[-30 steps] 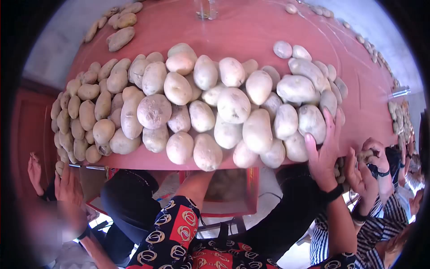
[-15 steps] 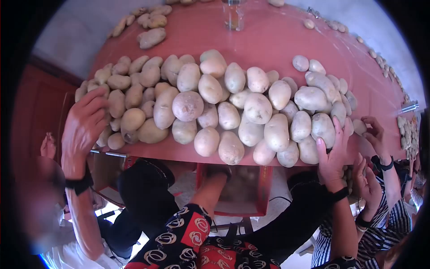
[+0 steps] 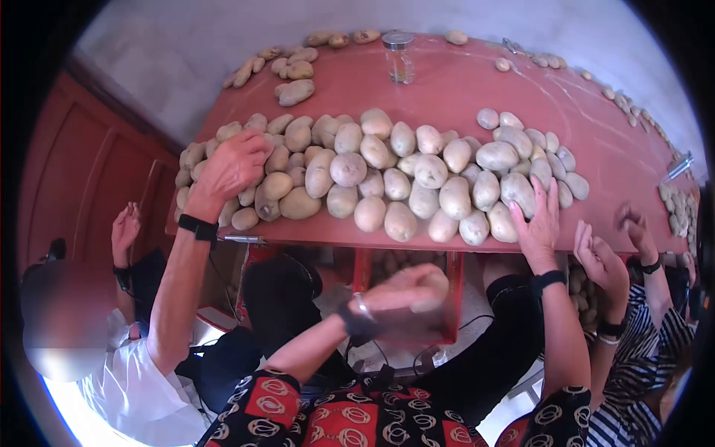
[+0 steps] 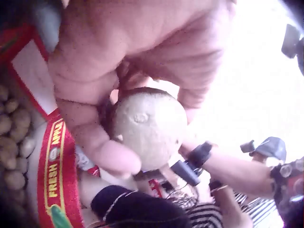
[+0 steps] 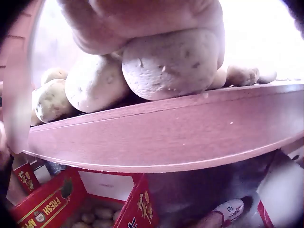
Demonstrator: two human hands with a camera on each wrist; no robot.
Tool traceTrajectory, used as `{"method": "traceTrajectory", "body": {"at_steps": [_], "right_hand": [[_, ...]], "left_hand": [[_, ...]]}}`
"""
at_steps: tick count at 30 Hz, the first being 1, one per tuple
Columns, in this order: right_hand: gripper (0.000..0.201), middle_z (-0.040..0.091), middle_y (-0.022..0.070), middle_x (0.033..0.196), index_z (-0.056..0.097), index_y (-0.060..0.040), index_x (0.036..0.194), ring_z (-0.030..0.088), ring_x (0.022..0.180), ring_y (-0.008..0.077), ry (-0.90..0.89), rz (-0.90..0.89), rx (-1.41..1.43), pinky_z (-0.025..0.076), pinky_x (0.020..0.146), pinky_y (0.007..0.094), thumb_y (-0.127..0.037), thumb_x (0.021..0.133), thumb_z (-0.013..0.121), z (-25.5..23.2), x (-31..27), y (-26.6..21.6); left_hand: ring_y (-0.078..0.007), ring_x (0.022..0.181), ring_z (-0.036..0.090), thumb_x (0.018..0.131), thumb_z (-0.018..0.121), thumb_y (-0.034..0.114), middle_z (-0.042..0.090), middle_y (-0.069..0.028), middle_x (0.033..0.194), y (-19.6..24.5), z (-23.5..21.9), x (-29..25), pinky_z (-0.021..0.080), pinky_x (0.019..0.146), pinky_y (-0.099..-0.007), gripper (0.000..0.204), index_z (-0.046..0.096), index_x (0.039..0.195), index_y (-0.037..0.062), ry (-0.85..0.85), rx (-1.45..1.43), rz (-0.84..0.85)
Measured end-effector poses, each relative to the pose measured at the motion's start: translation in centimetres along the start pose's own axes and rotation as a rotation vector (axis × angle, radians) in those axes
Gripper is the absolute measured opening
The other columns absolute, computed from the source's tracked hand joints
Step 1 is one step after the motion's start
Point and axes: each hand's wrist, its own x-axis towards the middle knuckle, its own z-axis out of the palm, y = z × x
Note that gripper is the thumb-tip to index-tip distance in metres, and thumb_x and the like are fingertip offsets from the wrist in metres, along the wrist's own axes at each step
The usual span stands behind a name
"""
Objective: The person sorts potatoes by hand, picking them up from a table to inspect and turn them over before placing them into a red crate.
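the left hand (image 4: 128, 71) is clenching a potato (image 4: 149, 126) below the red table (image 3: 462, 89) edge, above the fresh apple box (image 4: 52, 161) holding more. the right hand (image 3: 538, 223) is resting flat on an edge potato (image 5: 173, 61) in the heap (image 3: 387, 175). judging by that heap, most of the sorting is remaining.

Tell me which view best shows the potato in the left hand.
The left wrist view: the potato fills the frame's middle, gripped by the left hand, its skin and eye plain. The head view shows only a blurred left hand below the table, the potato barely told. The right wrist view does not show it.
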Motion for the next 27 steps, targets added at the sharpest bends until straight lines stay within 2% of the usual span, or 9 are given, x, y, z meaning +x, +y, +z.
{"method": "traceTrajectory", "body": {"at_steps": [3, 6, 10, 12, 16, 18, 20, 22, 27], "right_hand": [[0.068, 0.028, 0.0234, 0.144, 0.042, -0.0159, 0.136, 0.034, 0.128, 0.0412, 0.034, -0.006, 0.004, 0.034, 0.103, 0.0467, -0.04, 0.078, 0.068, 0.4, 0.2, -0.1], [0.067, 0.027, 0.0228, 0.144, 0.043, -0.0175, 0.135, 0.035, 0.128, 0.0406, 0.026, 0.001, 0.014, 0.035, 0.102, 0.0472, -0.041, 0.077, 0.068, 0.1, 0.2, 0.1], [0.068, 0.028, 0.0227, 0.144, 0.042, -0.0177, 0.135, 0.034, 0.128, 0.0407, 0.029, 0.019, -0.002, 0.035, 0.102, 0.0473, -0.041, 0.077, 0.068, 0.4, 0.1, -0.1], [0.068, 0.028, 0.0227, 0.144, 0.042, -0.0182, 0.135, 0.034, 0.128, 0.0407, 0.006, 0.038, -0.003, 0.036, 0.102, 0.0476, -0.041, 0.077, 0.068, -0.1, 0.2, -0.5], [0.067, 0.028, 0.0228, 0.144, 0.043, -0.0186, 0.135, 0.035, 0.128, 0.0407, 0.042, 0.007, -0.003, 0.038, 0.101, 0.0481, -0.041, 0.077, 0.068, 0.6, 0.2, 0.1], [0.067, 0.028, 0.0228, 0.144, 0.043, -0.0184, 0.135, 0.035, 0.128, 0.0407, 0.033, 0.018, 0.0, 0.038, 0.1, 0.0481, -0.042, 0.077, 0.068, 0.3, 0.0, 0.0], [0.067, 0.028, 0.0228, 0.144, 0.043, -0.0183, 0.135, 0.035, 0.128, 0.0406, 0.029, 0.031, 0.006, 0.039, 0.1, 0.0481, -0.042, 0.077, 0.068, 0.0, 0.2, -0.4], [0.067, 0.028, 0.0229, 0.144, 0.044, -0.0181, 0.134, 0.035, 0.128, 0.0405, 0.016, 0.036, 0.007, 0.039, 0.099, 0.0481, -0.044, 0.077, 0.067, -0.2, 0.1, -0.6], [0.066, 0.029, 0.0223, 0.143, 0.044, -0.0174, 0.134, 0.034, 0.128, 0.0409, 0.018, 0.038, 0.016, 0.038, 0.1, 0.0482, -0.044, 0.077, 0.067, 0.1, 0.1, -0.4]], "left_hand": [[-0.0132, 0.105, 0.056, 0.083, 0.067, 0.022, 0.059, -0.0049, 0.112, 4.2, 0.1, -2.1, 0.048, 0.09, -0.0299, 0.048, 0.05, 0.125, 0.008, 0.349, -0.106, 0.188], [-0.0275, 0.098, 0.061, 0.092, 0.05, 0.038, 0.056, -0.0127, 0.115, 6.6, -1.6, -1.1, 0.051, 0.087, -0.0397, 0.048, 0.044, 0.127, 0.0055, 0.658, -0.282, 0.398], [-0.0337, 0.098, 0.058, 0.094, 0.038, 0.034, 0.054, -0.0146, 0.115, 9.6, -3.7, -1.2, 0.05, 0.078, -0.0423, 0.043, 0.044, 0.126, 0.0056, 0.601, -0.709, 0.382], [-0.0288, 0.103, 0.055, 0.091, 0.037, 0.025, 0.05, -0.0111, 0.118, 9.9, -4.4, -0.5, 0.048, 0.08, -0.043, 0.039, 0.042, 0.128, 0.0133, 0.527, -0.753, 0.41], [-0.0241, 0.111, 0.05, 0.088, 0.042, 0.009, 0.047, -0.0109, 0.124, 9.8, -6.4, 0.9, 0.046, 0.089, -0.0384, 0.049, 0.039, 0.137, 0.0146, 0.632, -0.476, 0.501], [-0.0241, 0.102, 0.054, 0.083, 0.057, 0.011, 0.051, -0.011, 0.116, 10.2, -6.6, 1.8, 0.046, 0.085, -0.0358, 0.048, 0.049, 0.13, 0.0106, 0.917, 0.325, 0.537], [-0.0256, 0.101, 0.054, 0.077, 0.065, 0.01, 0.052, -0.0123, 0.111, 11.0, -5.9, 2.5, 0.046, 0.086, -0.0352, 0.049, 0.053, 0.124, 0.0086, 0.955, 0.472, 0.607], [-0.0325, 0.098, 0.056, 0.074, 0.07, 0.018, 0.052, -0.017, 0.111, 11.7, -5.8, 3.0, 0.047, 0.086, -0.0409, 0.052, 0.053, 0.122, 0.0073, 1.094, 1.001, 0.437], [-0.0351, 0.096, 0.058, 0.075, 0.071, 0.028, 0.054, -0.0193, 0.111, 11.5, -6.7, 5.0, 0.048, 0.081, -0.0425, 0.053, 0.054, 0.121, 0.0074, 1.104, 1.182, 0.383]]}}
